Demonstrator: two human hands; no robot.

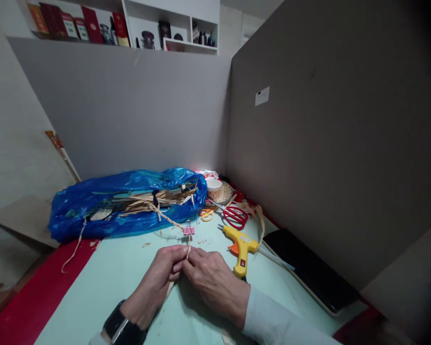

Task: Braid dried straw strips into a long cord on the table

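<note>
My left hand (167, 267), with a black watch on its wrist, pinches a thin braided cord of pale dry straw (189, 242). My right hand (210, 278) meets it fingertip to fingertip and is closed on the same cord. Just beyond my fingers, a pink binder clip (188, 231) grips the cord. From the clip the cord runs up and left to a bundle of dry straw strips (158, 201) on a blue plastic bag (104, 225). A loose pale strand (170, 289) hangs below my left hand. The exact finger grip is partly hidden.
On the right lie a yellow glue gun (242, 249), red-handled scissors (235, 218) and a black flat case (309, 268). Small orange scissors (207, 214), a paper cup (214, 189) and a woven basket (225, 192) stand farther back. Grey partitions (147, 105) enclose the table.
</note>
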